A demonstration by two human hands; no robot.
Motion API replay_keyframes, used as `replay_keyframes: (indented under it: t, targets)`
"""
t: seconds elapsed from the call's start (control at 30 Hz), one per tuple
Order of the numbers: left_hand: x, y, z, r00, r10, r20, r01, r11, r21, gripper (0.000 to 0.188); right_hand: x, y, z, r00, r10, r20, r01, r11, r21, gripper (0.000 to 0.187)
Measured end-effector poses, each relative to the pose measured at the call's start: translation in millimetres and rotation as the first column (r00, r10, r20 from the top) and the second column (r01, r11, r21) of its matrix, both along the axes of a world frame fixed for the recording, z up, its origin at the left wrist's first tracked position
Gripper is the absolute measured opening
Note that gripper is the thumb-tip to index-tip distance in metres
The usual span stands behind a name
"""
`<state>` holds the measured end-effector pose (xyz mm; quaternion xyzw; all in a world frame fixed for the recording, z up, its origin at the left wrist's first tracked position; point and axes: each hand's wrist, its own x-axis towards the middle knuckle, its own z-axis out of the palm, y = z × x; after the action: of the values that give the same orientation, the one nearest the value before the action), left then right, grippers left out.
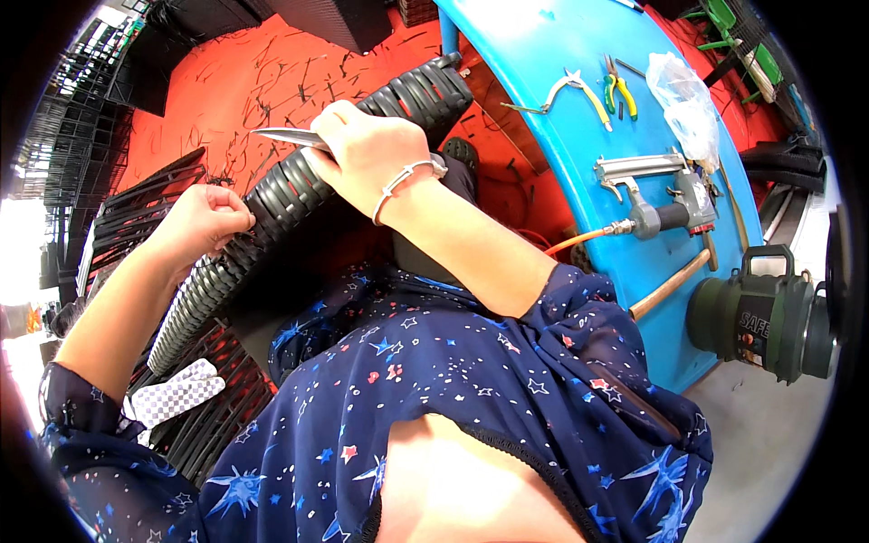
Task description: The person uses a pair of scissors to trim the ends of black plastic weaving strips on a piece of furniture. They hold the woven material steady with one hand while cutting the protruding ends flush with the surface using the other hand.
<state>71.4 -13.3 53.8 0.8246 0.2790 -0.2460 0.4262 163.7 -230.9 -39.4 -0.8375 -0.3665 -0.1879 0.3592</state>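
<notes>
A long black frame wrapped in woven plastic strips (290, 192) lies slantwise in front of me, from lower left to upper right. My right hand (376, 145) is closed around a tool with a pointed metal blade (291, 137), and rests over the weave. The blade points left; my fist hides most of the handle, so its exact kind is unclear. At the frame's left edge my left hand (213, 222) is closed in a pinch against the black strips. What sits between those fingertips is too small to make out.
A blue table (579, 172) at right bears pliers with cream handles (579, 95), yellow-green pliers (617, 90), a plastic bag (683, 104), an air stapler (656, 199) with orange hose and a wooden-handled hammer (672, 282). Black strip scraps litter the red floor (217, 90). A dark green canister (760, 312) stands beside the table.
</notes>
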Motion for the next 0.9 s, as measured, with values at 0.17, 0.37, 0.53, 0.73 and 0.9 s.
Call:
replay_keyframes:
  t: [0.17,0.37,0.53,0.73,0.9]
  targets:
    - [-3,4,2,0.996,-0.087,-0.031,0.084,0.991,-0.101,0.016,0,-3,2,1.000,0.012,-0.010,-0.011,1.000,0.009,0.020]
    - [5,7,16,0.940,-0.339,-0.047,0.341,0.938,0.066,0.017,0,-5,8,0.998,0.060,-0.023,-0.057,0.990,0.130,0.017]
    - [-16,3,15,0.923,-0.354,0.150,0.325,0.927,0.188,0.014,3,-15,8,0.988,0.155,0.025,-0.157,0.972,0.173,0.021]
    - [-55,-12,-2,0.659,-0.635,0.403,0.202,0.666,0.718,0.012,-13,-46,18,0.943,0.290,-0.164,-0.271,0.954,0.127,0.033]
    - [-43,-26,5,0.444,-0.805,0.394,0.162,0.505,0.848,0.051,-6,-59,32,0.929,0.356,-0.101,-0.359,0.933,-0.011,0.037]
